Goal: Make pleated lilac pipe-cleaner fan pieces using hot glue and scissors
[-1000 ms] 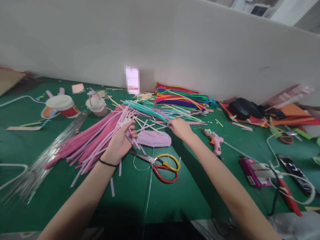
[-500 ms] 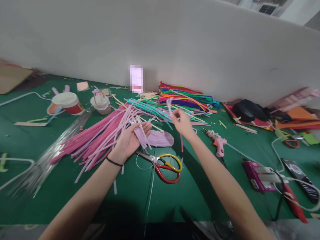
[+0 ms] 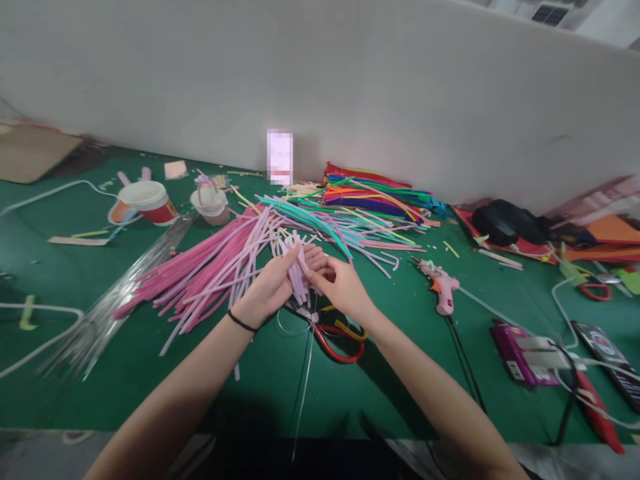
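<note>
A small bunch of short lilac pipe cleaners [image 3: 299, 288] rests across the palm of my left hand [image 3: 270, 283], held under the thumb. My right hand [image 3: 345, 287] meets it from the right, thumb and fingers pinched at the bunch; the piece between them is mostly hidden. Below both hands lie scissors [image 3: 340, 359] with red and yellow handles, partly covered by my right hand. A thin clear strand [image 3: 304, 393] runs from near them toward the table's front edge. To the left spreads a pile of long pink and lilac pipe cleaners [image 3: 200, 280].
Multicoloured pipe cleaners [image 3: 380, 193] are heaped at the back. A pink glue gun [image 3: 443, 287] lies to the right, near a purple box [image 3: 515, 357] with plugs and a phone [image 3: 607, 357]. Cups [image 3: 150, 200] and silvery strips [image 3: 125, 293] occupy the left.
My right hand has come down and left, bringing a lilac piece to the bunch in my left hand. My left fingers have curled more around the bunch. The view has shifted slightly.
</note>
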Action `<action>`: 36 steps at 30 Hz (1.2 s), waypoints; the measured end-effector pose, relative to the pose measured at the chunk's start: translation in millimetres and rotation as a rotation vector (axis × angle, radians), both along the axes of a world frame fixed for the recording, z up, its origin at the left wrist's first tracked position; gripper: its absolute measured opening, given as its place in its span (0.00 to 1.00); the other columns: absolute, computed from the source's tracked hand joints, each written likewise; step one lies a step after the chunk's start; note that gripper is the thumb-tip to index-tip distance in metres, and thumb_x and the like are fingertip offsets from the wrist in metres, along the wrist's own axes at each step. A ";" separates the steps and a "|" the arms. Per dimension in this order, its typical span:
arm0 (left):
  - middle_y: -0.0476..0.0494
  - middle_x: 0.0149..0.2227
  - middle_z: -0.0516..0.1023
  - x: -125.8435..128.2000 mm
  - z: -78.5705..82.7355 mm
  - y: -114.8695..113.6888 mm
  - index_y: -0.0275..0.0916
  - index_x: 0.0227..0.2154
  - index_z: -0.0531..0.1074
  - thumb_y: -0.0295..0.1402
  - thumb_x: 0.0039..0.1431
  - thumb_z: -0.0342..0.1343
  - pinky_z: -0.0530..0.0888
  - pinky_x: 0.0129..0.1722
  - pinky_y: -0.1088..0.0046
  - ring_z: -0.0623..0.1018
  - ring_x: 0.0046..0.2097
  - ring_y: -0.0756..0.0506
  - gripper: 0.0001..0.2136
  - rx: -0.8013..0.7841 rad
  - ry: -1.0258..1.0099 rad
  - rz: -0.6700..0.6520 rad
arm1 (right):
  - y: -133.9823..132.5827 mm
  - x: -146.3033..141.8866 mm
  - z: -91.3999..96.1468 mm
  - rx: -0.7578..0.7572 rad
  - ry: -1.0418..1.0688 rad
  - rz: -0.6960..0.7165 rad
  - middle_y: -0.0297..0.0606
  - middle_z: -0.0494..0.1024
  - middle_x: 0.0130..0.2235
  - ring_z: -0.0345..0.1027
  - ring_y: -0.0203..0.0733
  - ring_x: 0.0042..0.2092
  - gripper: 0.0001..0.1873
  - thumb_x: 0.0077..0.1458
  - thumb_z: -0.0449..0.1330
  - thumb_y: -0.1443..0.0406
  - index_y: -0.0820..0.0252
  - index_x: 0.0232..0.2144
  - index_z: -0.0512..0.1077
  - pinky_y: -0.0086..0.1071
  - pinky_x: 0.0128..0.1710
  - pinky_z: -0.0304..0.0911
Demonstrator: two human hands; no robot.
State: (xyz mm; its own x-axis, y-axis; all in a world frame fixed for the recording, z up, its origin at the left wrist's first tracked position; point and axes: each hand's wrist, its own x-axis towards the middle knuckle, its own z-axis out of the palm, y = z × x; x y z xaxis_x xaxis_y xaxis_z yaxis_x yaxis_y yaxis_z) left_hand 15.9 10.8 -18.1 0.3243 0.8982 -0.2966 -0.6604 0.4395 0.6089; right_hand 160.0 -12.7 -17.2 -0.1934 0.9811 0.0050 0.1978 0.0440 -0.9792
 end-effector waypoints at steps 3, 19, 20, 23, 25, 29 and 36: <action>0.32 0.48 0.80 0.6 -3.3 -1.1 0.30 0.45 0.76 0.21 0.60 0.58 0.78 0.50 0.70 0.81 0.49 0.43 0.11 0.022 0.033 0.053 | -1.9 -4.0 -5.7 0.008 -0.066 -0.014 0.33 0.76 0.28 0.71 0.37 0.27 0.10 0.53 0.62 0.59 0.59 0.29 0.68 0.31 0.28 0.67; 0.59 0.18 0.60 -14.7 2.5 4.1 0.34 0.35 0.73 0.34 0.58 0.64 0.59 0.14 0.85 0.60 0.16 0.58 0.08 0.056 -0.043 0.044 | -21.1 14.0 -7.0 -0.029 -0.031 -0.012 0.39 0.82 0.38 0.77 0.41 0.41 0.11 0.61 0.56 0.59 0.58 0.42 0.73 0.36 0.42 0.71; 0.60 0.17 0.57 -16.2 3.6 4.5 0.33 0.32 0.73 0.34 0.58 0.63 0.58 0.14 0.85 0.58 0.15 0.59 0.08 0.056 -0.034 0.058 | -22.1 20.5 -7.0 0.000 -0.090 -0.034 0.39 0.82 0.39 0.77 0.41 0.40 0.11 0.61 0.56 0.60 0.58 0.42 0.73 0.36 0.41 0.71; 0.62 0.13 0.51 -20.1 7.9 6.0 0.34 0.26 0.70 0.35 0.59 0.61 0.53 0.11 0.85 0.53 0.13 0.58 0.11 0.044 0.001 0.078 | -22.2 44.0 -9.3 0.155 -0.365 -0.140 0.39 0.82 0.41 0.76 0.41 0.38 0.10 0.61 0.56 0.62 0.58 0.42 0.74 0.36 0.40 0.69; 0.62 0.12 0.49 -22.1 10.6 6.9 0.35 0.23 0.69 0.36 0.59 0.60 0.50 0.10 0.84 0.51 0.11 0.58 0.13 0.038 0.053 0.093 | -19.1 58.8 -12.0 0.256 -0.514 -0.185 0.40 0.81 0.41 0.75 0.41 0.38 0.10 0.62 0.55 0.64 0.59 0.42 0.74 0.35 0.41 0.68; 0.61 0.10 0.50 -25.5 13.1 9.7 0.36 0.21 0.67 0.35 0.59 0.58 0.48 0.09 0.83 0.50 0.10 0.58 0.13 0.026 0.122 0.105 | -7.1 79.9 -15.6 0.303 -0.695 -0.067 0.39 0.82 0.39 0.73 0.42 0.40 0.09 0.61 0.57 0.67 0.58 0.42 0.76 0.34 0.43 0.65; 0.61 0.11 0.51 -28.7 9.7 14.1 0.36 0.23 0.67 0.34 0.63 0.55 0.50 0.09 0.84 0.52 0.10 0.58 0.13 -0.009 0.134 0.054 | 8.6 100.4 -10.9 0.311 -0.816 -0.104 0.41 0.78 0.43 0.69 0.39 0.38 0.09 0.58 0.59 0.70 0.60 0.42 0.74 0.32 0.42 0.63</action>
State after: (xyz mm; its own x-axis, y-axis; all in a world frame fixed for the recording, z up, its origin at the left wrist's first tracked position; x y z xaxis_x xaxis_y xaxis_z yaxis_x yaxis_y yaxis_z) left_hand -12.8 24.9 -8.3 0.2324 0.9106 -0.3417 -0.5965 0.4110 0.6894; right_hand 260.5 -4.1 -28.1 -0.1626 0.9712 0.1740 0.8489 0.2276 -0.4770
